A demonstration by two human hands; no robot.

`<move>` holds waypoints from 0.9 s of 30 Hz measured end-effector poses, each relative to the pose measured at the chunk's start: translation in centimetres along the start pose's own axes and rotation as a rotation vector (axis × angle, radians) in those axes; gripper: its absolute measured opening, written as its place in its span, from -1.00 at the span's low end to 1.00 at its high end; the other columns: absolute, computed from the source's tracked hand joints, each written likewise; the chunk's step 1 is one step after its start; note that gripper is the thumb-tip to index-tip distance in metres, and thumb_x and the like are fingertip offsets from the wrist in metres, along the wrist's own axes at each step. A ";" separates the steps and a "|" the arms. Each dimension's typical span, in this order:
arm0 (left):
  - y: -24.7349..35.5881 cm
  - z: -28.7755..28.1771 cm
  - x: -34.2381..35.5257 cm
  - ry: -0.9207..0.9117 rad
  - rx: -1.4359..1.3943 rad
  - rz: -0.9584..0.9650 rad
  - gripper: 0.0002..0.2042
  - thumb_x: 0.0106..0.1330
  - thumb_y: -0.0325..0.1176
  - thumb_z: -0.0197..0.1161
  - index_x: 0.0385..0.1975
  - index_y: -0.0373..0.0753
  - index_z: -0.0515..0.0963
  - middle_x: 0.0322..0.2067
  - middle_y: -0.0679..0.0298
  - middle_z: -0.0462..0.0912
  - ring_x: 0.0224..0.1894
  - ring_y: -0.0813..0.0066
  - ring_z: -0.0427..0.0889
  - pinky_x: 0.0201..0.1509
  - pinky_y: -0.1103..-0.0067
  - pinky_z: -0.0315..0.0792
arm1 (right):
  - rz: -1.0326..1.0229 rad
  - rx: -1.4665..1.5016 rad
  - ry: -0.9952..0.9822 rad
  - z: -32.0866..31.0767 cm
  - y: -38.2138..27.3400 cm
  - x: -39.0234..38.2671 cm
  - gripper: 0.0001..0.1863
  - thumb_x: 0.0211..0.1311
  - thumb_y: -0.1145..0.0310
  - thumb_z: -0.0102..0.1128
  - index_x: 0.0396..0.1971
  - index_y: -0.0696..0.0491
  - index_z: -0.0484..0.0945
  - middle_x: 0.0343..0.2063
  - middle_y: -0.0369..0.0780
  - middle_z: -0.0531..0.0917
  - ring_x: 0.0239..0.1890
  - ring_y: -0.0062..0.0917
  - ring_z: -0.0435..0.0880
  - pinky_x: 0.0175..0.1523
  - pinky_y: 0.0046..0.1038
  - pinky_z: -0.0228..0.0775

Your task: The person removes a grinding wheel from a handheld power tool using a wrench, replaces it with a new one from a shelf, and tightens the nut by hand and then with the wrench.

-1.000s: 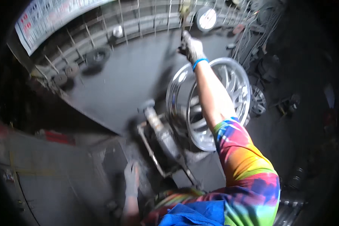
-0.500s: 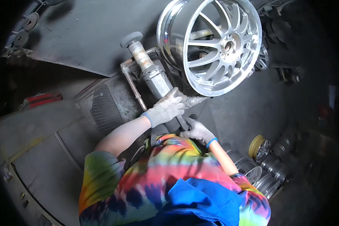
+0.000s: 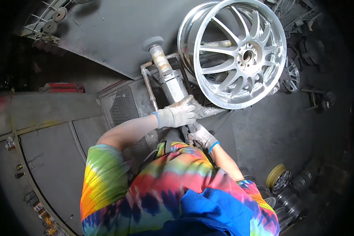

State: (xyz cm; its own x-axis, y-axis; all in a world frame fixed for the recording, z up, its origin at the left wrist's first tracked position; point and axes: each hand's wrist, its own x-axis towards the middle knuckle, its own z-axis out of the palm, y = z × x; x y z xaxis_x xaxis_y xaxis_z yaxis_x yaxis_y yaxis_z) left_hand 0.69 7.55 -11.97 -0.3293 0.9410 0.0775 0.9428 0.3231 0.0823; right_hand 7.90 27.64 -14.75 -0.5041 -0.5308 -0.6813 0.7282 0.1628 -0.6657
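A large silver multi-spoke alloy wheel stands upright at the top right. A long grey polishing machine with a round pad at its far end points up beside the wheel's left rim. My left hand, in a white knit glove, grips the machine's body near its lower end. My right hand, also gloved, is closed around the machine's dark handle just below. Both hands sit close together, right under the wheel's lower rim.
A metal frame holds the machine over a grey mat. A dusty grey floor panel lies at the top left. More rims, one yellow, are stacked at the lower right. A red box lies left.
A second ago my right hand reached up high past the wheel and my left hung low. Both hands have since come down onto the polishing machine; the view has tilted downward.
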 end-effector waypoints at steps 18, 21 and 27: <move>-9.5 -2.3 -3.7 1.234 -1.057 -1.552 -0.51 0.23 -0.26 0.40 0.07 -0.37 0.44 -0.22 0.13 0.62 -0.20 0.31 0.66 -0.06 0.44 0.55 | -0.152 -0.779 0.612 3.6 0.2 -0.7 -0.44 0.10 0.19 0.28 0.09 0.12 0.45 -0.28 0.16 0.67 -0.18 0.06 0.66 -0.03 -0.03 0.49; -14.4 4.0 -4.9 1.130 -1.716 -1.225 -0.49 0.12 -0.26 0.47 0.03 -0.36 0.47 -0.24 0.08 0.67 -0.23 0.30 0.67 -0.11 0.35 0.58 | -0.164 -0.769 0.645 3.7 0.1 -0.5 -0.46 0.09 0.18 0.29 0.06 0.11 0.48 -0.31 0.16 0.67 -0.19 0.05 0.67 -0.06 -0.04 0.51; -12.9 2.9 -4.2 1.240 -1.966 -1.345 -0.54 0.02 -0.38 0.52 -0.07 -0.33 0.52 -0.29 0.14 0.67 -0.32 0.27 0.71 -0.20 0.39 0.64 | -0.142 -0.772 0.650 3.1 0.1 -1.0 -0.40 -0.01 0.22 0.31 0.10 0.09 0.48 -0.28 0.13 0.67 -0.16 0.06 0.65 -0.05 -0.09 0.52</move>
State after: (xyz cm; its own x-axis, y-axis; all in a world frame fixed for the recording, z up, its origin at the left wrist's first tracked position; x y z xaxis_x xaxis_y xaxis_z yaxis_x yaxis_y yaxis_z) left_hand -9.98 -0.26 -16.23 -0.8262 -0.1168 -0.5512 -0.3664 -0.6316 0.6832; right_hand 9.97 25.65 -13.20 -0.8844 -0.0699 -0.4614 0.2597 0.7478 -0.6110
